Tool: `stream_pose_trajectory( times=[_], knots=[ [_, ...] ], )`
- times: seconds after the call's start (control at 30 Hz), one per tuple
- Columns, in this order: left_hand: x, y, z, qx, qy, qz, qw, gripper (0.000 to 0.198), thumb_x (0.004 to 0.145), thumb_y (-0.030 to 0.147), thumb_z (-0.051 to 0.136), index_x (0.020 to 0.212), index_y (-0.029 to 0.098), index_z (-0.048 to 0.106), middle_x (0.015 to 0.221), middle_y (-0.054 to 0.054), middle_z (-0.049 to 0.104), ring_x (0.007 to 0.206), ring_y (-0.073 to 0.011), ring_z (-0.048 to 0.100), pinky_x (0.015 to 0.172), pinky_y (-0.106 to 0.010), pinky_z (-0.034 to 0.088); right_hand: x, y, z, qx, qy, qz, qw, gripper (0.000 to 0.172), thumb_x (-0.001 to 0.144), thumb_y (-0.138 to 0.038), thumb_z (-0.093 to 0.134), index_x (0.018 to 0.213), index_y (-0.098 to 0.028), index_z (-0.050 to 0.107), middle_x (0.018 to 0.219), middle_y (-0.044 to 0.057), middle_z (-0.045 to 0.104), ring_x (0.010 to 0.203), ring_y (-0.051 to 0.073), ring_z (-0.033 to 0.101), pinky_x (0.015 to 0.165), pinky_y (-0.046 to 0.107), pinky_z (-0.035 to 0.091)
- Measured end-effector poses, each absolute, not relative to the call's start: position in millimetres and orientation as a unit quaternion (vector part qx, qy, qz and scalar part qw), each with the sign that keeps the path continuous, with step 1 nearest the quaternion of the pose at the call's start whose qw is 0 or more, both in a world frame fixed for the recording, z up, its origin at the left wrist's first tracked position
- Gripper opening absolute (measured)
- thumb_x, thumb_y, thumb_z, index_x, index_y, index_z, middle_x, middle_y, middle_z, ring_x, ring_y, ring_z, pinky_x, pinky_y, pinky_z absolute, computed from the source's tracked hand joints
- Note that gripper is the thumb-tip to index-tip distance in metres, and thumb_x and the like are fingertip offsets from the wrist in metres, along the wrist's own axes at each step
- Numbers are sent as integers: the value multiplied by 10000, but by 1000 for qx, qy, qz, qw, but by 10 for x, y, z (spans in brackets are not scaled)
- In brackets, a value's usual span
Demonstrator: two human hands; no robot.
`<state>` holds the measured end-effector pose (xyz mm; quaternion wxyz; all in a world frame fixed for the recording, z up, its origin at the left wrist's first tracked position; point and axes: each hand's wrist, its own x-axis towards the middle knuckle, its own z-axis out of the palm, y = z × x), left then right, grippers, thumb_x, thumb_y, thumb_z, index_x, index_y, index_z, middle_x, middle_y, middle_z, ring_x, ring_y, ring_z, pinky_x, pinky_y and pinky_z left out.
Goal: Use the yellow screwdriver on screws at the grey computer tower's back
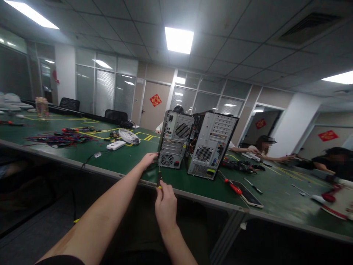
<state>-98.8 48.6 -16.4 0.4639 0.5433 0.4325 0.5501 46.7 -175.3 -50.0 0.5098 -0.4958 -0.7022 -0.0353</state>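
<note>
Two desktop computer cases stand upright side by side, their rear panels facing me. My left hand (149, 161) lies against the lower left side of the nearer-left computer case (178, 138), its fingers stretched out, the tips partly hidden. My right hand (166, 200) is closed around a screwdriver (159, 178) with a black and yellow handle. The blade points up at the lower left corner of that case; whether it sits on a screw is too small to tell. The second computer case (211, 147) is just to the right, with wiring visible in the gap.
On the green table (129, 156), a cable bundle (62, 139), a white power strip (116, 145) and a white racket-like object (129, 136) lie left. Rightward are a red-handled screwdriver (233, 186), a phone (249, 195) and black cables (242, 165). Other people sit beyond.
</note>
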Motion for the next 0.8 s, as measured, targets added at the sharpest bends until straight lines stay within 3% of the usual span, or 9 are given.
stream_pose_trajectory(
  times=[0.23,0.37,0.53,0.67,0.8],
  knots=[
    [-997,489,-171,547,429,550,463,515,721,424,687,1173,184,747,1213,-113,739,1106,-269,676,758,-299,461,456,-1734,-482,-538,-679,31,499,272,1030,-290,441,1138,-171,660,915,90,774,761,214,749,677,265,516],
    [-1000,474,-163,550,429,549,462,509,734,417,685,1180,181,745,1220,-113,738,1111,-268,678,773,-300,469,458,-1754,-464,-528,-691,-11,493,284,1014,-254,456,1183,-184,674,1011,98,779,862,216,757,744,266,522],
    [-997,478,-161,547,431,549,462,510,731,420,697,1176,176,748,1209,-120,742,1109,-267,681,781,-297,478,452,-1779,-475,-523,-705,4,479,264,1009,-246,480,1157,-213,696,957,59,779,845,215,746,754,272,525],
    [-996,485,-164,545,428,553,462,519,718,430,722,1169,175,750,1202,-126,744,1116,-275,680,792,-307,481,451,-1757,-500,-493,-704,9,511,318,1015,-220,443,1191,-177,704,1091,104,767,966,213,736,870,287,535],
    [-994,468,-155,548,430,550,461,492,728,429,712,1153,185,756,1210,-121,742,1139,-276,670,802,-313,480,448,-1750,-498,-492,-702,-1,514,356,1006,-180,418,1223,-156,699,1129,127,758,989,213,733,882,293,541]
  ],
)
